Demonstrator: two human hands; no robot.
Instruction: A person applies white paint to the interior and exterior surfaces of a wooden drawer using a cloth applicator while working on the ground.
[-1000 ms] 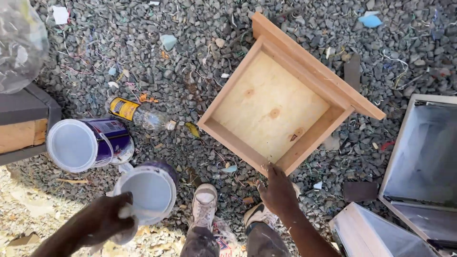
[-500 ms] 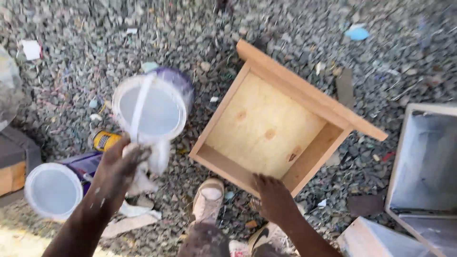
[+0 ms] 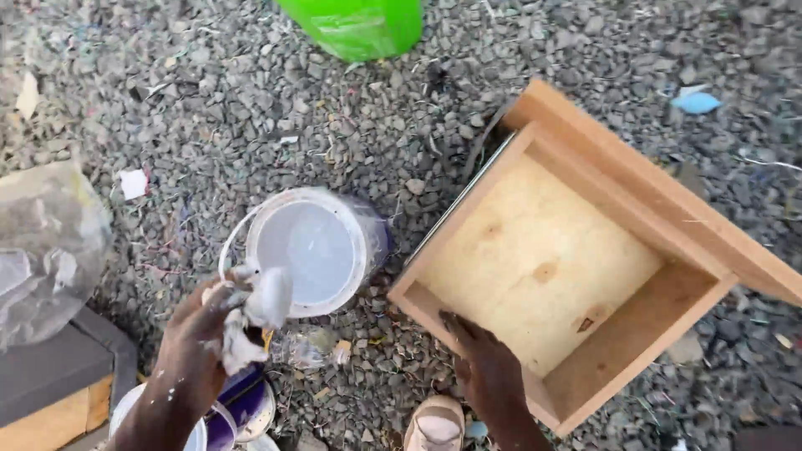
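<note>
Grey gravel ground (image 3: 251,92) strewn with litter fills the view; the person's left hand (image 3: 196,338) grips a white cloth wad (image 3: 251,313) and the wire handle of one open white plastic paint bucket (image 3: 309,249), held beside one shallow pale wooden box (image 3: 576,259). Right hand (image 3: 489,367) lies flat, fingers spread, on the box's near edge, steadying it. This looks like readying paint for the box; next calls for setting the bucket level close by. A second white tub (image 3: 209,422) sits at the bottom edge.

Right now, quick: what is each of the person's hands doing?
Left hand: closed on a white rag and the handle of the white paint bucket.
Right hand: open, resting on the near edge of the wooden box.
</note>
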